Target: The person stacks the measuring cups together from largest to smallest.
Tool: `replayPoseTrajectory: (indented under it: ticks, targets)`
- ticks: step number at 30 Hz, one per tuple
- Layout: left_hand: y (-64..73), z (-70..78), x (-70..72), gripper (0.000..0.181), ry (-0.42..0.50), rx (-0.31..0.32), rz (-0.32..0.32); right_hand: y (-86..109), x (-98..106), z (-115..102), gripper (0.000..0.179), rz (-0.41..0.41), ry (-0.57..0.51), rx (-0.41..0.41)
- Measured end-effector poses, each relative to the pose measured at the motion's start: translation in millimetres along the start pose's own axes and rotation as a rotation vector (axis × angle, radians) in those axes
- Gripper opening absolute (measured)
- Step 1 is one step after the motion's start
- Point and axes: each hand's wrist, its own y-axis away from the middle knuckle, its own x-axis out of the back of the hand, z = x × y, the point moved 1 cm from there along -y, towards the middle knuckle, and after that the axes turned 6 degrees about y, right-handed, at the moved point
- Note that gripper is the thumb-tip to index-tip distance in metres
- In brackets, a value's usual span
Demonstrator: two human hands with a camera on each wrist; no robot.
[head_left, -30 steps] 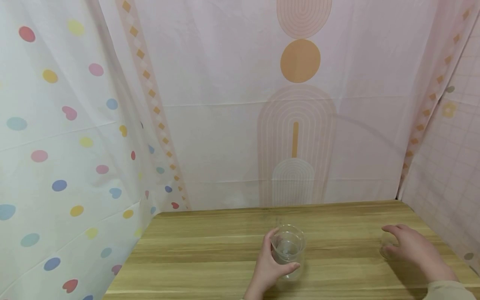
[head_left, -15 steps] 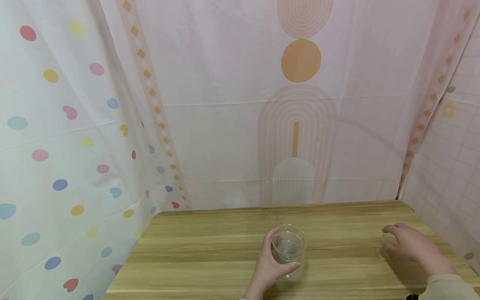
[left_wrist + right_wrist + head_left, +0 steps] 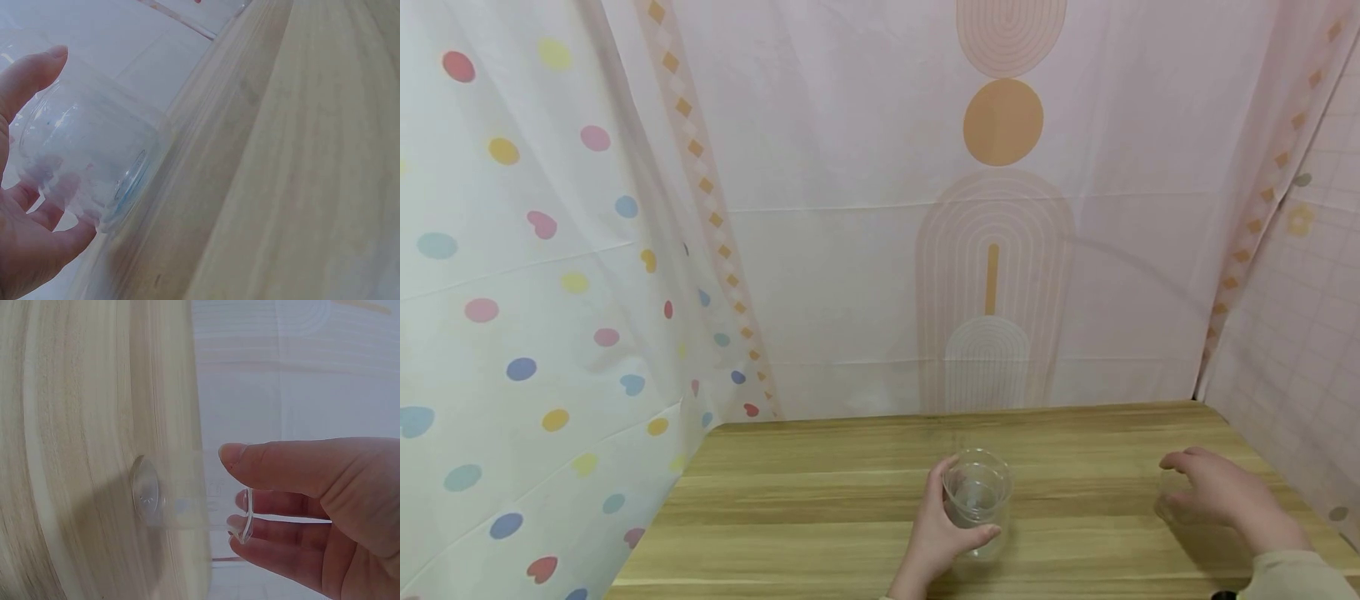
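My left hand point(image 3: 942, 529) curls round a wide, clear plastic cup point(image 3: 977, 487) standing upright near the middle of the wooden table. In the left wrist view, the thumb lies on one side of this cup point(image 3: 94, 144) and several fingers press the other, with rings showing inside the wall. On the right side of the table, my right hand point(image 3: 1225, 496) grips a smaller see-through cup point(image 3: 1171, 496), partly hidden by the fingers. The right wrist view has thumb and fingers pinching that cup point(image 3: 187, 494) close to its rim, its round base low over the wood.
The wood-grain table point(image 3: 805, 508) reaches back to a pale patterned curtain point(image 3: 827, 292). A dotted curtain point(image 3: 565, 350) hangs along the left, and a pale checked one point(image 3: 1300, 333) along the right. A dark bit point(image 3: 1223, 595) shows beside the right sleeve.
The right hand has shifted slightly left with the smaller cup. The left hand and its cup hold still.
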Motion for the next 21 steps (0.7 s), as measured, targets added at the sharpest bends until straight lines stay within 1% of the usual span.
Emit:
replayPoseTrajectory:
  ticks: [4, 8, 14, 18, 21]
  targets:
    - [-0.2, -0.6, -0.1, 0.099, -0.008, 0.001, -0.001, -0.4, -1.2, -3.5, 0.044, 0.034, 0.005, 0.025]
    - [0.1, -1.0, 0.2, 0.099, -0.009, 0.001, 0.0, -0.9, -0.9, -8.4, 0.045, 0.06, -0.012, 0.039]
    - [0.0, -1.4, 0.6, 0.1, -0.012, 0.005, -0.004, -2.9, -3.3, -15.1, 0.046, 0.109, -0.076, 0.072]
    - [0.5, -0.9, 0.5, 0.1, -0.005, 0.005, -0.002, -3.1, -6.6, -19.0, 0.048, 0.121, -0.133, 0.092]
    - [0.8, -0.9, 0.2, 0.1, 0.001, 0.005, 0.002, -2.6, -9.4, -23.1, 0.047, 0.138, -0.148, 0.109]
